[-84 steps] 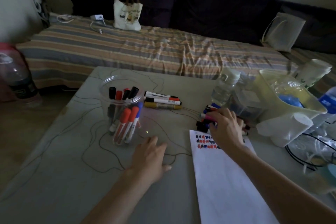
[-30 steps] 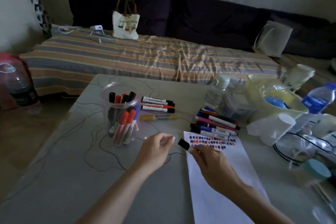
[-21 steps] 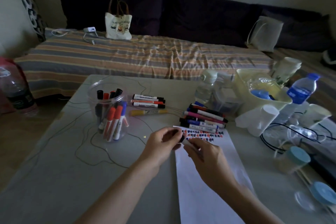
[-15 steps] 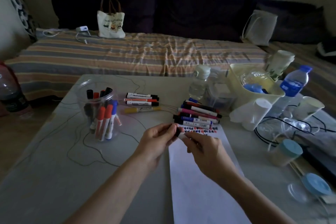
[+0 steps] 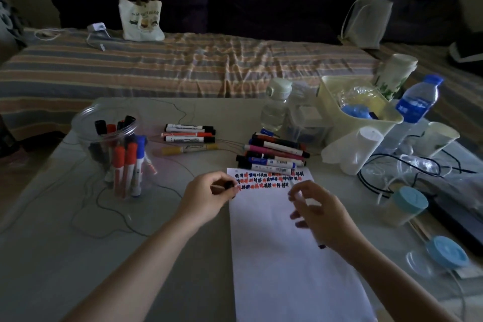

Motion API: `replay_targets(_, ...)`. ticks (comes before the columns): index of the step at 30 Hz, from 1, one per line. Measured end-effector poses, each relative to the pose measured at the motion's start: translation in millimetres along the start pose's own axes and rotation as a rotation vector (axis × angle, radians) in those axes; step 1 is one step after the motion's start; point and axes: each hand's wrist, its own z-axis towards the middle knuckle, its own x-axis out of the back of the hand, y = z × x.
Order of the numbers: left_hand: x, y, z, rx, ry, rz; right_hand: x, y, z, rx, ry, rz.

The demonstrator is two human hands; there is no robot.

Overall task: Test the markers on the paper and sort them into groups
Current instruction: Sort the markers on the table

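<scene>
A white paper sheet (image 5: 287, 269) lies on the table with rows of red, blue and black test marks (image 5: 269, 181) at its top. My left hand (image 5: 206, 198) pinches a black marker cap (image 5: 229, 185) at the paper's left edge. My right hand (image 5: 321, 214), blurred, hovers over the paper and grips a marker whose dark end (image 5: 321, 246) pokes out below the palm. Several markers lie in a pile (image 5: 274, 157) above the paper. A group of three markers (image 5: 188, 134) and a yellow marker (image 5: 188, 149) lie further left. A clear cup (image 5: 117, 144) holds several more.
A yellow basket (image 5: 366, 115), water bottles (image 5: 418, 102), white cups (image 5: 360, 151), black cables (image 5: 379, 178), a blue-lidded jar (image 5: 407, 206) and a loose blue lid (image 5: 447, 251) crowd the table's right side. A striped couch (image 5: 183, 65) runs behind the table.
My hands, joined on the marker half a second ago, have pulled apart. The cap stays in my left hand; my right hand has moved right and down with the marker.
</scene>
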Motion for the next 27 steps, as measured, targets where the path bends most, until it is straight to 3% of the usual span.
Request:
replay_targets(2, -6, -3, 3, -0.031, -0.015, 0.105, 6, 0, 1, -0.032, 0.04, 0.163)
replay_targets(6, -16, -12, 8, -0.115, -0.018, 0.362, 30, -4, 11, -0.229, 0.004, 0.957)
replay_targets(8, -18, -15, 9, -0.134, -0.02, 0.44, 38, -2, 16, -0.236, 0.026, 1.054)
replay_targets(12, -20, -19, 10, -0.211, -0.019, 0.52, 30, 10, 21, -0.26, 0.102, 0.706)
replay_targets(15, -20, -23, 13, -0.241, -0.011, 0.531, 23, 16, 32, -0.141, 0.196, 0.372)
replay_targets(27, -18, -29, 20, -0.193, -0.026, 0.49, -2, 52, 78, 0.01, 0.39, -0.036)
